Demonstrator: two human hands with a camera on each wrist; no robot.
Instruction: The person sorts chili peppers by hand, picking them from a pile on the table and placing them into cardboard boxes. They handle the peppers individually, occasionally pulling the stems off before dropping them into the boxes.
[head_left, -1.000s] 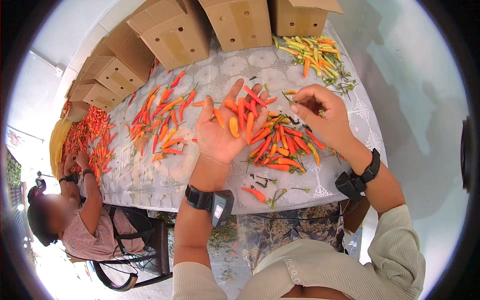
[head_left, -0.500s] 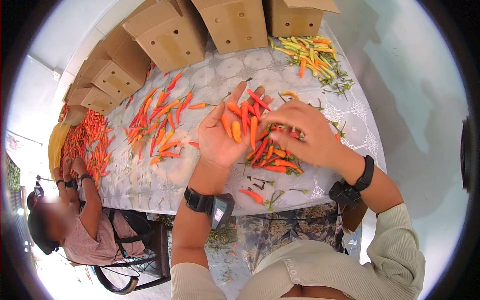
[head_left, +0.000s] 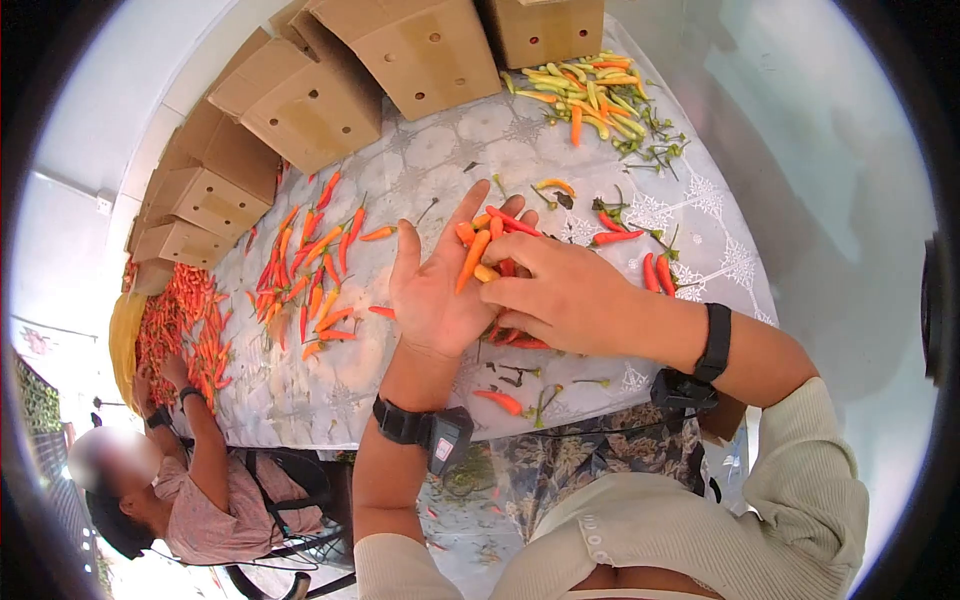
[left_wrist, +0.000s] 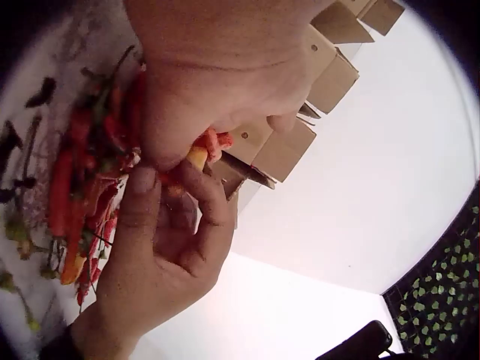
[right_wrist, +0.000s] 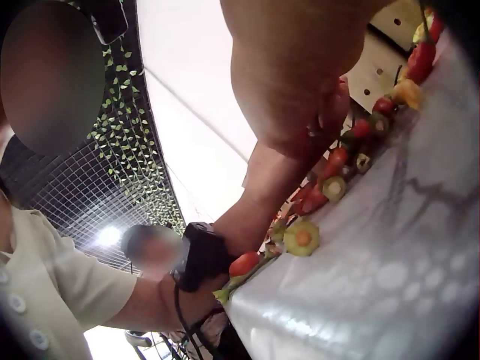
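Palm up over the table, my left hand (head_left: pixel 437 300) carries several red and orange chili peppers (head_left: pixel 473 262) across its outstretched fingers, thumb spread aside. My right hand (head_left: pixel 570 298) reaches across from the right, its fingertips right at these peppers and over a small yellow-orange one (head_left: pixel 486 272). In the left wrist view, the right thumb and curled index finger meet the underside of the left hand beside a yellow pepper (left_wrist: pixel 198 156); I cannot tell whether they pinch it. Below both hands lies a chili pile (head_left: pixel 522 342), mostly hidden by the right hand.
Cardboard boxes (head_left: pixel 400 60) line the table's back edge. Yellow-green chilies (head_left: pixel 600 95) lie at back right, red ones (head_left: pixel 320 245) left of my hands. Loose stems (head_left: pixel 548 400) lie near the front edge. Another person (head_left: pixel 215 490) sits at left by a large chili heap (head_left: pixel 185 320).
My right hand has moved left from beside the pile to the peppers in my left hand, and now covers much of the pile. The left hand stays palm up. The head view has shifted slightly.
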